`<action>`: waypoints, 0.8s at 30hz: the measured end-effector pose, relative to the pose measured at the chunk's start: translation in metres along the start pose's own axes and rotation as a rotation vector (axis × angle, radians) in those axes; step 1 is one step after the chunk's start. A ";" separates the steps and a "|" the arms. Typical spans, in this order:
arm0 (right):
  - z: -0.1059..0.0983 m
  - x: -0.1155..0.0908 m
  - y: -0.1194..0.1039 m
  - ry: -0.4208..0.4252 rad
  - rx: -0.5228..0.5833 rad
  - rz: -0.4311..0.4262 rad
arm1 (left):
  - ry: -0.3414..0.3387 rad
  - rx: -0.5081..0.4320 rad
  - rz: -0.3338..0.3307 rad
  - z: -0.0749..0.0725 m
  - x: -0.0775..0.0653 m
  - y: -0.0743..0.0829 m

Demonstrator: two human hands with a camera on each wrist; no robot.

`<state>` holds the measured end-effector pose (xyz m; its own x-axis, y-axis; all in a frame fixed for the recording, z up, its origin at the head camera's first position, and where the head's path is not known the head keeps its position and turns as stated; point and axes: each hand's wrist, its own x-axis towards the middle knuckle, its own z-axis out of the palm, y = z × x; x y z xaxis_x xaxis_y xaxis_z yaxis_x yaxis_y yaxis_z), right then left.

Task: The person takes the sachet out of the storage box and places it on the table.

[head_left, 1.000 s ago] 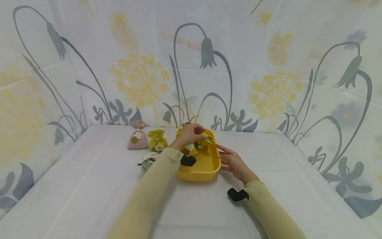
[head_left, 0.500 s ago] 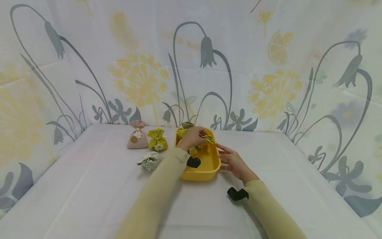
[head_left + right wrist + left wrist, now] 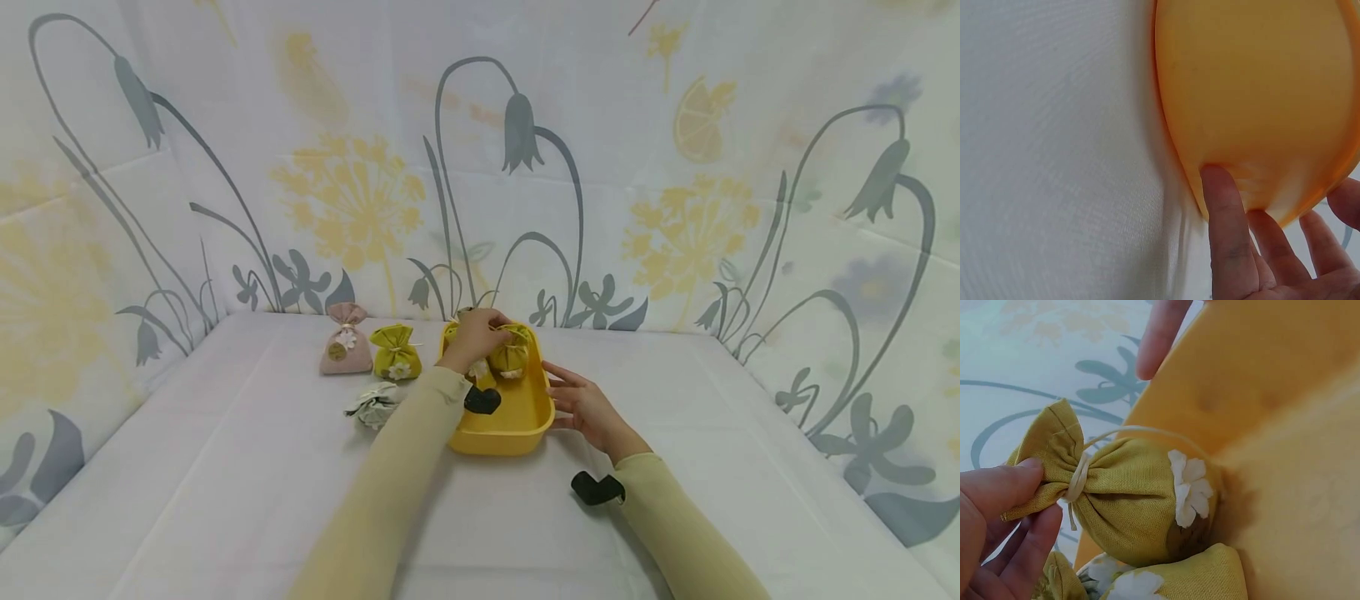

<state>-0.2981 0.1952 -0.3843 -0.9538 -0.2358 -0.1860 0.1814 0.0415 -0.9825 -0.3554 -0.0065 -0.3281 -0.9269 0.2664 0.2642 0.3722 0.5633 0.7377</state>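
My left hand is over the far part of a yellow plastic tub. Thumb and fingers pinch the gathered neck of a yellow-green drawstring pouch with a white cloth flower, tied with pale cord. The pouch is inside the tub near its right wall; whether it touches the bottom I cannot tell. Beside it lies another yellow-green pouch, partly hidden by the hand in the head view. The extended fingers of my right hand touch the tub's outer right wall.
Left of the tub, a pink pouch and a yellow-green pouch stand upright. A grey-green pouch lies in front of them, partly behind the left sleeve. A flower-printed cloth hangs behind the white-covered table.
The pinched pouch has turned from lying with its top to the right to more upright, flower lower. My left hand shifted slightly right, then back. The right hand has stayed put.
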 end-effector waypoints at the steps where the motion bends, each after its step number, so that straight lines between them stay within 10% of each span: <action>1: 0.000 0.000 0.000 0.001 -0.002 0.000 | 0.001 -0.005 0.000 -0.001 0.000 0.000; 24: 0.000 0.000 0.000 0.019 -0.005 -0.001 | 0.001 -0.012 0.034 -0.012 -0.009 0.006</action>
<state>-0.2978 0.1952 -0.3844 -0.9584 -0.2170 -0.1852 0.1795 0.0457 -0.9827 -0.3456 -0.0147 -0.3184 -0.9136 0.2848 0.2902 0.4033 0.5441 0.7357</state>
